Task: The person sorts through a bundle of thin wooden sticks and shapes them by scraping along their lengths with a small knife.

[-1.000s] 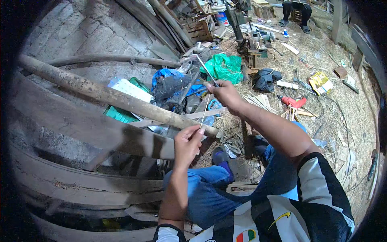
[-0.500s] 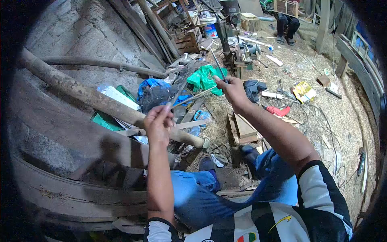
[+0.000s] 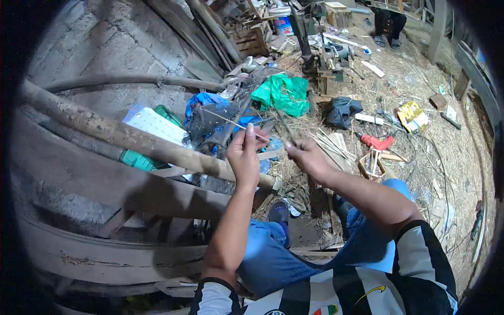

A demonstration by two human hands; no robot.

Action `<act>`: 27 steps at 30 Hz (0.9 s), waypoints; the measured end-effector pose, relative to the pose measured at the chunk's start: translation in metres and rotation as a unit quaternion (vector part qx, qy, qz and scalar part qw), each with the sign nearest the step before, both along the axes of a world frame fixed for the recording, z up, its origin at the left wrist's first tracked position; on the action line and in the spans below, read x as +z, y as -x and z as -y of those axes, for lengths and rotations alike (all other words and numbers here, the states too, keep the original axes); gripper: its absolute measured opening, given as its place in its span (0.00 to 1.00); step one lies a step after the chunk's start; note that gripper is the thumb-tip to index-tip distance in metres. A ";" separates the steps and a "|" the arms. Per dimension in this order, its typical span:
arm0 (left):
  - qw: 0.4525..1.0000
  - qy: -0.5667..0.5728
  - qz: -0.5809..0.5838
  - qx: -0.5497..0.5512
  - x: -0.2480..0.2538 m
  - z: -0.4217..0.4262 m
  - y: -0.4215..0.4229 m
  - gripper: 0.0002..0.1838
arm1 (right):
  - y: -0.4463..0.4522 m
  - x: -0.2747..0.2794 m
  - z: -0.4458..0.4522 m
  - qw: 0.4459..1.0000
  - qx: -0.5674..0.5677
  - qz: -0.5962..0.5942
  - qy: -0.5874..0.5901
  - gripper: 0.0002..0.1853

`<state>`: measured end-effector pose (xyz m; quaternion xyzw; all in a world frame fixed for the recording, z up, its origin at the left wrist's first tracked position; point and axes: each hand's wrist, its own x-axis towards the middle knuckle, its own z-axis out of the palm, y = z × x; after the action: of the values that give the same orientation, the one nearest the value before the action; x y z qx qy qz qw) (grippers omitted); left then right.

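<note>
My left hand [image 3: 245,155] pinches a thin pale wooden stick [image 3: 226,119] between thumb and fingers. The stick slants up to the left, and its short lower end sticks out on the right of the hand. Close by on the right, my right hand [image 3: 308,158] is closed around the lower end of a long, thin, dark blade [image 3: 282,122] pointing up and away; its handle is hidden in the fist. A small gap separates the two hands. Below them are my blue jeans [image 3: 278,252].
A thick wooden pole [image 3: 121,131] crosses on the left. Beyond the hands lie a green plastic bag [image 3: 283,94] and a black bag [image 3: 341,111]. On the right are a red power drill [image 3: 374,142], a small wooden frame with sticks [image 3: 371,165] and cables. Another person's legs [image 3: 389,26] show at the back.
My right hand has come down with the blade, from a raised position. My left hand has moved right with the stick, so the hands are closer together. The view has shifted slightly.
</note>
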<state>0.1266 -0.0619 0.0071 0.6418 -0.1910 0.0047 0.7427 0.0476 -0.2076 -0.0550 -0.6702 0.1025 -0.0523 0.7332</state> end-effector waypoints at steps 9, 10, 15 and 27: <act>0.999 0.009 0.029 -0.039 0.004 -0.015 0.009 0.16 | 0.013 0.051 0.020 0.984 -0.028 0.099 0.146 0.26; 0.999 0.012 0.026 -0.040 0.005 -0.019 0.013 0.16 | 0.012 0.058 0.019 0.984 -0.039 0.092 0.149 0.26; 0.994 -0.025 0.007 -0.106 0.021 -0.031 0.040 0.16 | 0.014 0.105 0.004 0.983 -0.002 0.118 0.138 0.26; 0.966 -0.162 -0.124 -0.157 -0.005 -0.016 0.058 0.14 | -0.029 0.056 0.027 0.993 -0.019 0.115 0.005 0.17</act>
<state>0.0687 -0.0461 0.0024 0.7109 -0.1943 -0.2227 0.6382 0.0766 -0.2348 0.0014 -0.6614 0.0295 -0.1436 0.7355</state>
